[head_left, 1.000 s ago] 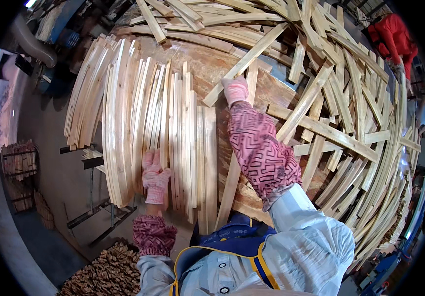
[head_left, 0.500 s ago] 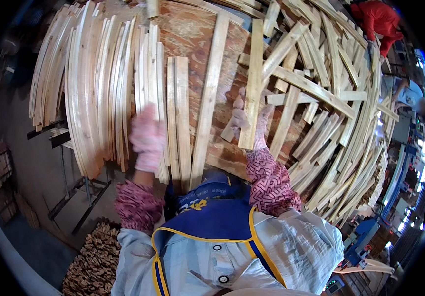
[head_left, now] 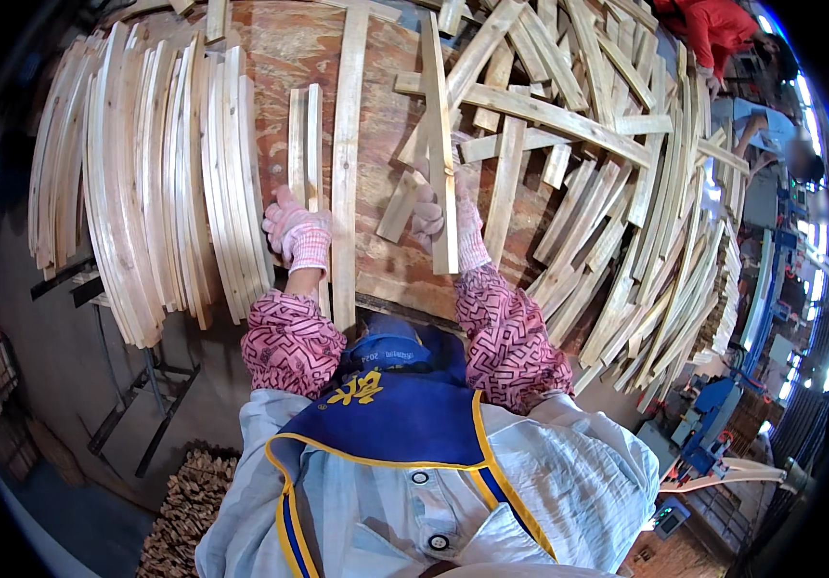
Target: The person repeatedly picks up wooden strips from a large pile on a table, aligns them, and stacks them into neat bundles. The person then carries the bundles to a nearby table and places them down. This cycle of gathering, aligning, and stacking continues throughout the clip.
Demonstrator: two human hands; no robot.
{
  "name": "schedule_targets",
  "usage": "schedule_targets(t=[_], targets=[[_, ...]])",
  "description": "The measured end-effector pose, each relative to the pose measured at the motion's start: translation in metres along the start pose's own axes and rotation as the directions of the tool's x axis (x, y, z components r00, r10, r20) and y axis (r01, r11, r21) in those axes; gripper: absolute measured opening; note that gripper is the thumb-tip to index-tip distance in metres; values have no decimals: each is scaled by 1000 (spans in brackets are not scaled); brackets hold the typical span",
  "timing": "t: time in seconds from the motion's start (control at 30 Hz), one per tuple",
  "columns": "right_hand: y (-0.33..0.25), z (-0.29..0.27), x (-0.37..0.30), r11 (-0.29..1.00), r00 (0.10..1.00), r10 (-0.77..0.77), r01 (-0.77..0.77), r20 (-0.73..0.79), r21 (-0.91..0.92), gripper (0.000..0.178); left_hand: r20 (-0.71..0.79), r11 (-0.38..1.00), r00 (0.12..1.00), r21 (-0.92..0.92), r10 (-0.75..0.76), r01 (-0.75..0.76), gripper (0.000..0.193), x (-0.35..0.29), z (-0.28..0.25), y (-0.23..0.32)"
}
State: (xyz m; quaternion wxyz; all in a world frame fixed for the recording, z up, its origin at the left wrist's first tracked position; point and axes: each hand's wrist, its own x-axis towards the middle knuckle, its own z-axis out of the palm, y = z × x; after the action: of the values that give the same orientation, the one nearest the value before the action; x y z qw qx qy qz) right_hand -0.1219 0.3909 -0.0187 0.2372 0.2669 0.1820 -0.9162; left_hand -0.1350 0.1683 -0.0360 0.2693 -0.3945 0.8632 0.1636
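My right hand (head_left: 455, 220), in a pale knitted glove, is closed around a long wooden strip (head_left: 439, 135). That strip points away from me, and its near end stands just above my sleeve. My left hand (head_left: 299, 233), gloved alike, has its fingers curled over the lower part of a narrow wooden strip (head_left: 296, 140). A second narrow strip (head_left: 314, 144) runs close beside it, partly under the hand. Right of these lies a longer flat board (head_left: 348, 144). A short wooden piece (head_left: 400, 205) rests beside my right fingers.
Neatly aligned strips (head_left: 155, 183) fill the left of the reddish wooden tabletop (head_left: 289, 48). A jumbled heap of strips (head_left: 569, 120) covers the right side. Below left is a stack of cut wood (head_left: 193, 501). A person in red (head_left: 713, 34) stands at the far right.
My left hand has come to rest on the narrow strips, which now show thinner faces and stand farther from the aligned row. The strip in my right hand has turned partly edgewise. The whole view has shifted.
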Motion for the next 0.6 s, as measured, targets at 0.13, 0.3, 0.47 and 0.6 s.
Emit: schedule_targets(t=[0.13,0.3,0.47,0.6], targets=[[-2,11,-9,989,954,-51,7,295,147,68,-176,977,979,-164,107,-136,69,7,21,-1],[-2,-10,0,979,981,-2,-38,195,202,65,-149,922,914,-36,377,-386,75,-22,20,1],[1,-5,5,964,993,84,-101,79,245,46,-28,851,857,141,514,-505,95,-31,21,-5],[16,6,5,997,998,-58,59,15,-45,46,12,877,878,20,479,-479,102,9,35,-23]])
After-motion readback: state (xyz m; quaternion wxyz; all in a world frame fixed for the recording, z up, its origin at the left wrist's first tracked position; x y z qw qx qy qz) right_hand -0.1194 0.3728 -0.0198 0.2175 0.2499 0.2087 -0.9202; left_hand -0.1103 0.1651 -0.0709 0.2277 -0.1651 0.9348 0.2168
